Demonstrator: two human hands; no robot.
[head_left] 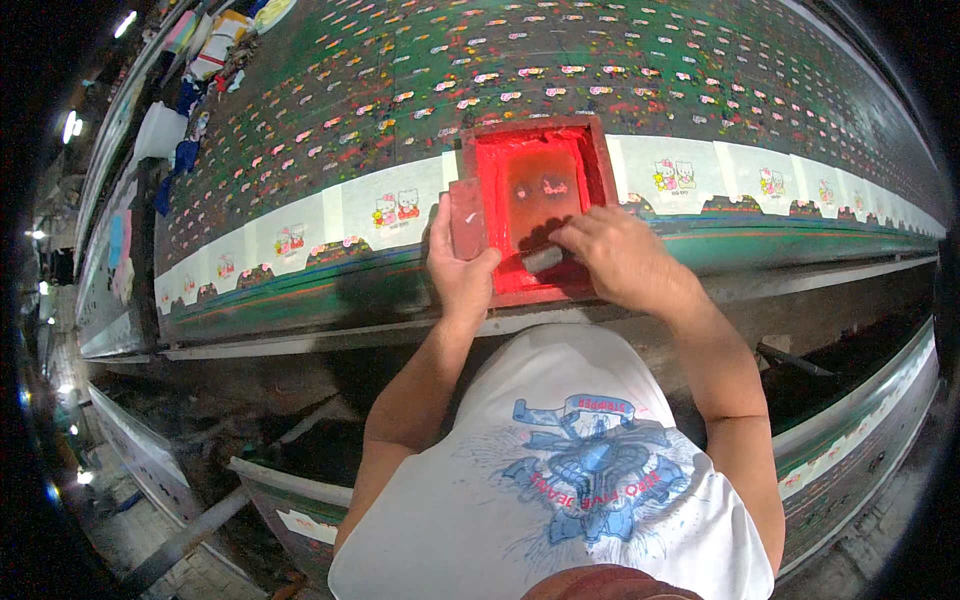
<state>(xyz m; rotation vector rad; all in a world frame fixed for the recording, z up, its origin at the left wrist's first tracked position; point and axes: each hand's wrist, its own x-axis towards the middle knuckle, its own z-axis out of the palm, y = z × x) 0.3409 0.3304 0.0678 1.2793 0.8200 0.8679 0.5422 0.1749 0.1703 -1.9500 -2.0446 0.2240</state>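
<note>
Probably mid-spread: by the green table's (720,232) near edge, my left hand (462,270) grips the red rectangular frame (596,150), my right hand (625,258) a pale flat scraper (545,262); next, pull evenly.

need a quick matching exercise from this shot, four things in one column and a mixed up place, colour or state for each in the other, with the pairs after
1. left hand
2. right hand
3. printing frame
4. T-shirt

A. coated bright red inside
B. white with a blue graphic
C. reaching over the frame's right side
D. at the block on the frame's left

1-D, 2-C, 3-A, 4-B
</note>
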